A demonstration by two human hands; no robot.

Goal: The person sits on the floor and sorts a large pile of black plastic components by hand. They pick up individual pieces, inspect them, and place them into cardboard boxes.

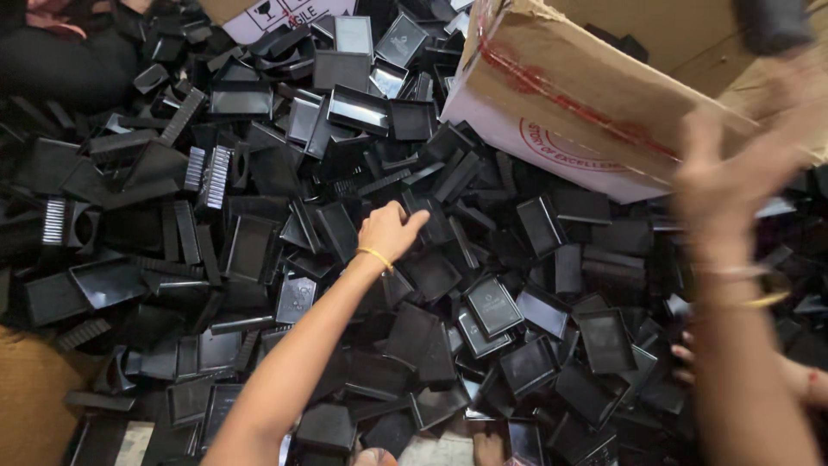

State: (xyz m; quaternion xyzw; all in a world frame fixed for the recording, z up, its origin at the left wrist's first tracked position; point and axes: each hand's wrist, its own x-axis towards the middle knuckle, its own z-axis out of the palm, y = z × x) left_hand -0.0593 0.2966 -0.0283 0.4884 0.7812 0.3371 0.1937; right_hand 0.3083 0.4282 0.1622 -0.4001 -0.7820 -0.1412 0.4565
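Note:
A deep heap of black plastic parts (492,304), mostly shallow rectangular trays and ribbed pieces, covers the floor. My left hand (390,231), with a yellow thread at the wrist, reaches into the middle of the heap with fingers curled down onto the trays; whether it grips one is hidden. My right hand (733,177) is raised and blurred at the right, fingers spread, against the lower edge of a tilted cardboard box (561,95). A blurred dark piece (772,22) shows above that hand at the box opening.
Another person's fingers (686,355) and forearm (806,384) rest on the heap at the right edge. A second carton (285,13) lies at the top. Brown sacking (30,388) is at the lower left. Toes (488,449) show at the bottom.

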